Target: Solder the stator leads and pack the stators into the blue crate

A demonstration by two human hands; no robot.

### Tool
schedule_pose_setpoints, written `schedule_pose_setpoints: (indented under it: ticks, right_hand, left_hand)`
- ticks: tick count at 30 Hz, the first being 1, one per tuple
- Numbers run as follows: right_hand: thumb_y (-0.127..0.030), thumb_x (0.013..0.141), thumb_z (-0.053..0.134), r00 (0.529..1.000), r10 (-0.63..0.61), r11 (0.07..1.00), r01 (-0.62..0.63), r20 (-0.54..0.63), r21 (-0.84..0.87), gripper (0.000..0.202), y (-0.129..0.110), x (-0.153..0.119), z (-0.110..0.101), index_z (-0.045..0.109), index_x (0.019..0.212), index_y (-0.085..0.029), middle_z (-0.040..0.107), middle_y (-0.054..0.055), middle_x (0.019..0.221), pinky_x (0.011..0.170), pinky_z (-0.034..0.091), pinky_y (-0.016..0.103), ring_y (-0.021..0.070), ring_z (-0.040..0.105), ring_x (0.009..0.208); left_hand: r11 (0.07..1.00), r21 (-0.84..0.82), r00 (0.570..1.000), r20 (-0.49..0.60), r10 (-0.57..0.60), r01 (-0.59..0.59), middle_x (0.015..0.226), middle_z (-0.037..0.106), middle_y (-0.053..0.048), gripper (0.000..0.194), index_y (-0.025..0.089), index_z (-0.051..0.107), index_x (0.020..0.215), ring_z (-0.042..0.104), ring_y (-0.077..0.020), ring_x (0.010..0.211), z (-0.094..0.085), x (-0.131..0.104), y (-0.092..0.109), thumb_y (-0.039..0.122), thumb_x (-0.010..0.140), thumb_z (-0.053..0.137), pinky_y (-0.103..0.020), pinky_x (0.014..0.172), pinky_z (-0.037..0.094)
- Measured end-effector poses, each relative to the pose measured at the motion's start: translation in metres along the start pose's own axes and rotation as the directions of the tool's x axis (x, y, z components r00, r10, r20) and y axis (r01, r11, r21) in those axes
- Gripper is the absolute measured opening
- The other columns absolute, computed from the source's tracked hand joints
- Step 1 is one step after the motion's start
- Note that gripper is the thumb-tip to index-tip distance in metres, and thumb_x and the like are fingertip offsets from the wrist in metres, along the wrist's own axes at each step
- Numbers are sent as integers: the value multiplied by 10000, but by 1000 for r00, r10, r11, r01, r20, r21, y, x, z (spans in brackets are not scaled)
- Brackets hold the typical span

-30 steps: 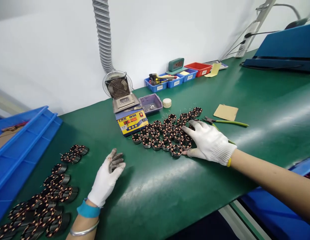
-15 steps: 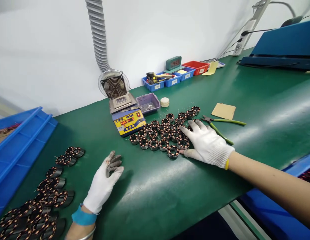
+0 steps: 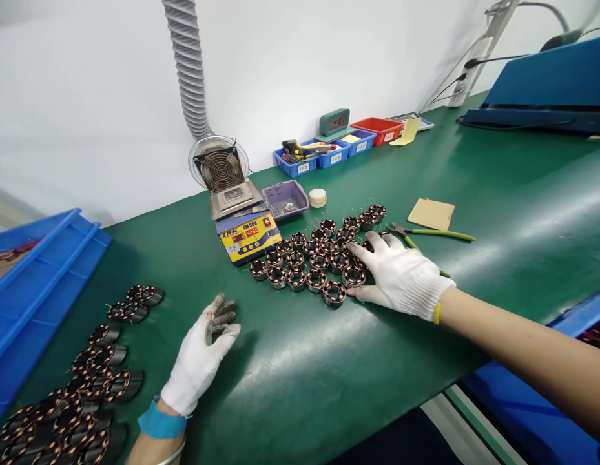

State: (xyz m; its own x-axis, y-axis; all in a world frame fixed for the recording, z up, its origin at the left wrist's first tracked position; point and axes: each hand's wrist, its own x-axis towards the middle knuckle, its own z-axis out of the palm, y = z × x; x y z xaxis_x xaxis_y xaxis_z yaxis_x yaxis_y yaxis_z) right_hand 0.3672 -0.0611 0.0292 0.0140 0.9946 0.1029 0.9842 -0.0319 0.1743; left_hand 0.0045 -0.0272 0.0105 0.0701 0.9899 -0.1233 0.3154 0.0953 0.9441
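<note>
Several copper-wound ring cores (image 3: 316, 279) stand in a cluster on the green table (image 3: 290, 368). My right hand (image 3: 399, 271), in a white glove, lies with fingers spread against the right side of this cluster, its fingertips on the nearest cores. My left hand (image 3: 203, 352), also gloved, with darkened fingertips, hovers above the table left of the cluster; its fingers are apart and nothing is between them. Another group of copper-wound cores (image 3: 93, 381) lies at the left. Green-handled pliers (image 3: 442, 234) rest just beyond my right hand, which partly covers one handle.
Behind the cluster are a yellow and blue solder pot (image 3: 251, 237), a purple tray (image 3: 286, 197) and a round white container (image 3: 318, 197). Small blue bins (image 3: 300, 168), a red bin (image 3: 380, 129) and a clock (image 3: 334, 122) line the wall. A blue crate (image 3: 48, 290) stands left.
My right hand has shifted very slightly and now covers more of the lower plier handle. The solder pot's display reads differently. My left hand looks unchanged.
</note>
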Motion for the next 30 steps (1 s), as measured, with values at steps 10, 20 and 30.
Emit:
schedule_pose_setpoints:
  ticks: [10,20,30]
  right_hand:
    - [-776,695,582,999,-29,994,26,23,105,985,1,5,2,453,1503,-228,345,185,1506,870,486,507,452,336,1332]
    - [-656,676,643,982,-98,980,66,164,190,781,18,23,-9,596,1327,-228,464,148,1368,789,513,432,358,500,1169]
    - [-596,795,565,974,-207,969,191,92,158,613,22,24,-3,625,1248,-188,512,152,1273,807,495,403,315,525,1075]
  left_hand:
    - [1000,12,1000,7,8,-8,1291,640,-198,926,119,476,1374,641,-319,1131,0,0,-1,530,602,780,-496,1019,503]
    - [1000,11,1000,-31,1,0,1250,658,-203,902,102,517,1323,671,-303,1056,0,0,1,532,582,801,-435,918,567]
    - [999,52,999,-52,5,-3,1258,669,-200,954,119,526,1322,675,-336,1088,-4,3,-1,636,571,807,-459,963,567]
